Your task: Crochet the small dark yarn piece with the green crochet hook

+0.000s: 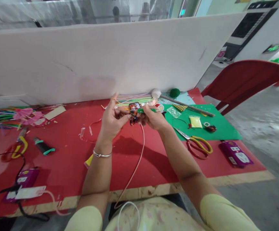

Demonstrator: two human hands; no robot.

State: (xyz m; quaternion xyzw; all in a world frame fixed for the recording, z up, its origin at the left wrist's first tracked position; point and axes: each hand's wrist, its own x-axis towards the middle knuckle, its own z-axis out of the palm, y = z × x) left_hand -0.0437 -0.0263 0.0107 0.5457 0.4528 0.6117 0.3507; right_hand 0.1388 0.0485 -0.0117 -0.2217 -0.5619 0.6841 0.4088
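Both hands meet over the red table, around a small dark, multicoloured piece (133, 121) whose exact form is hard to make out. My left hand (112, 120) pinches its left side with thumb and fingers; an orange thread runs near the raised forefinger. My right hand (153, 118) is closed round the right side, along with a green-handled tool (146, 110) that points across the piece. A phone-like object with a lit picture (135, 106) shows just behind the fingers. From under the right hand a pink cable (143, 144) hangs down to the table's front edge.
Scissors (197, 146), a yellow packet (195, 122) and a grey rod (189, 106) lie on or by the green mat (221, 128). A purple box (235, 154) is at right. Pliers (21, 146), a cutter (43, 147) and pink ribbon (28, 116) lie left. A white board (139, 57) stands behind.
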